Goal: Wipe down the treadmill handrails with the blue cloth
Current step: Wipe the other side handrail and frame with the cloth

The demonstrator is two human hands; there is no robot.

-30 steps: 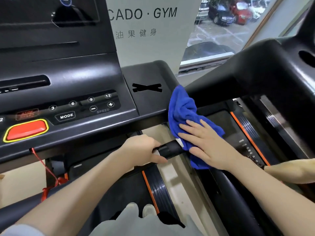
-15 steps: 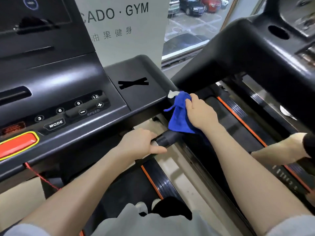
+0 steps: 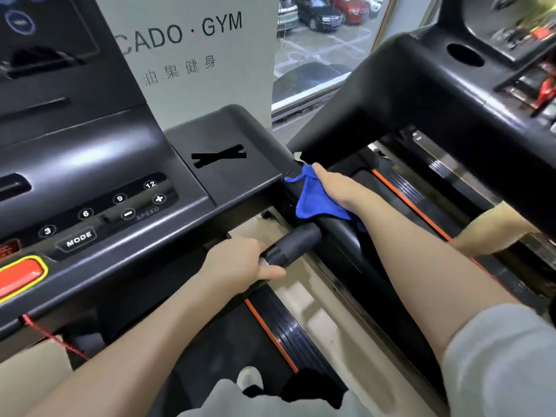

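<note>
Black console [image 3: 99, 182] with red button [image 3: 18, 273] at its left edge, speed keys [image 3: 132, 206] toward the right. Right handrail [image 3: 346, 236] running back from the console's right corner, blue cloth [image 3: 316, 203] bunched on it at that corner. Right hand [image 3: 337, 186] pressing the cloth, finger state not visible; left hand [image 3: 237, 263] curled tight round the grip bar [image 3: 294, 243].

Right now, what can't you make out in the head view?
- Right hand fingers: hidden behind the blue cloth and handrail, so its grip can't be confirmed.
- Cloth contact side: hidden by the cloth itself.
- Left hand fingertips: wrapped under the grip bar.
- Red stop button: cut off by the left edge.
- Console screen: cut by the top edge, blurred.
</note>
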